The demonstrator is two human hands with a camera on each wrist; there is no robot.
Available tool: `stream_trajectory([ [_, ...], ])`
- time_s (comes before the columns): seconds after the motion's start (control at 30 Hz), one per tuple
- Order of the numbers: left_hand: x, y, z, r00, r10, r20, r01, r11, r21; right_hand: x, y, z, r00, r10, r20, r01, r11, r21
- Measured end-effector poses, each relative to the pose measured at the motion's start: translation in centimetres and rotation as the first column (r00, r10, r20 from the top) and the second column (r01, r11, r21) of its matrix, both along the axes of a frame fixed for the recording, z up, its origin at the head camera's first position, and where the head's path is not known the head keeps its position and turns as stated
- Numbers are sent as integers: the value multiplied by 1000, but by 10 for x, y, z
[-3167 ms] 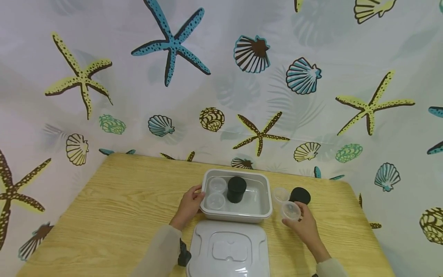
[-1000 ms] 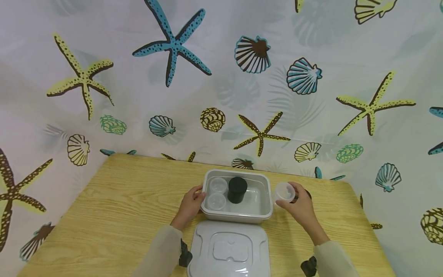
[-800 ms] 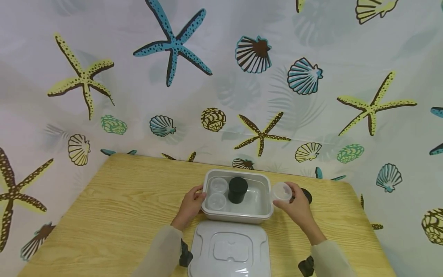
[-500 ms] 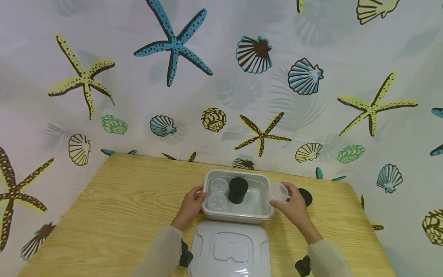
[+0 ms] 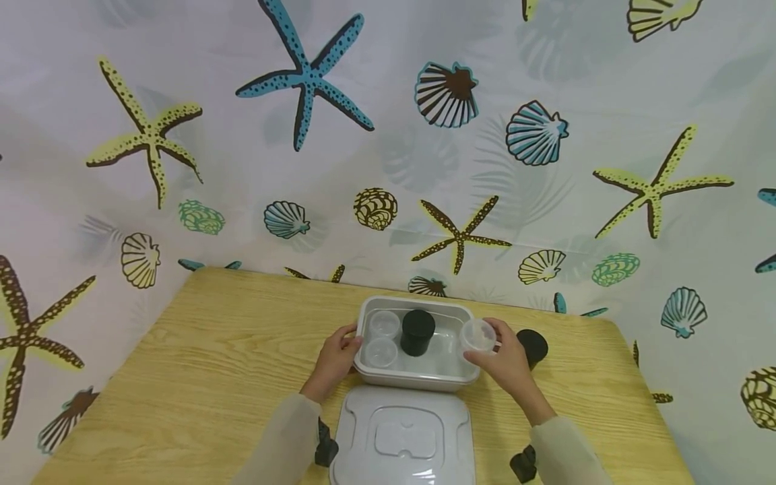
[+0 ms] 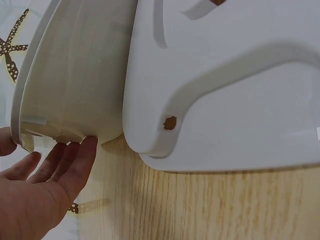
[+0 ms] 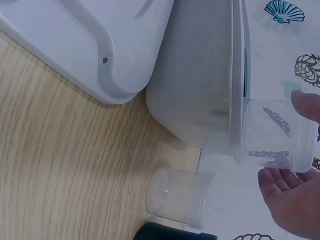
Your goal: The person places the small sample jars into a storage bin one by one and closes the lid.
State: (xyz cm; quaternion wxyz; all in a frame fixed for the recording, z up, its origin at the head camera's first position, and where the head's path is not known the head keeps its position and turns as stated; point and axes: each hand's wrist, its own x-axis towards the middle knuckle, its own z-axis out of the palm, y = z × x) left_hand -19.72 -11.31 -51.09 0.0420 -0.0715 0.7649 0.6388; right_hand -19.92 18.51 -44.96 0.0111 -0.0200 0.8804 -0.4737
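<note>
A pale grey plastic box (image 5: pixel 412 380) stands uncovered on the table. My left hand (image 5: pixel 335 353) grips its left end, the thumb at the rim and fingers against the outer wall (image 6: pixel 75 95). My right hand (image 5: pixel 504 357) holds a clear plastic cup (image 5: pixel 478 335) by its upper part, above the box's right rim. In the right wrist view this cup (image 7: pixel 267 132) is upright, thumb and fingers on opposite sides. Inside the box, two clear cups, one rear (image 5: pixel 384 323) and one front (image 5: pixel 380 352), stand at the left, beside a black canister (image 5: pixel 418 333).
The box's grey lid (image 5: pixel 405 434) lies in front of it on the wooden table (image 5: pixel 242 350). A second black canister (image 5: pixel 533 347) stands right of my right hand. Another clear cup (image 7: pixel 177 197) is on the table beside the box. A patterned curtain (image 5: pixel 388 155) hangs behind.
My right hand has lifted the clear cup from the table's right side and carried it left to above the box's rim. The left hand has stayed at the box's left end.
</note>
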Motion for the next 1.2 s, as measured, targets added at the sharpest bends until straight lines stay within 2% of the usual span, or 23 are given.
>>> stream_trajectory([
  [0.23, 0, 0, 3, 1000, 5, 8, -5, 1000, -3, -4, -6, -4, 1000, 2, -9, -2, 1000, 7],
  [0.67, -1, -1, 1, 1000, 0, 4, 0, 1000, -17, -4, -17, -7, 999, 8, -48, -9, 1000, -27],
  [1.2, 0, -1, 0, 1000, -2, -11, 2, 1000, -1, -3, -32, -16, 1000, 24, -15, -25, 999, -22],
])
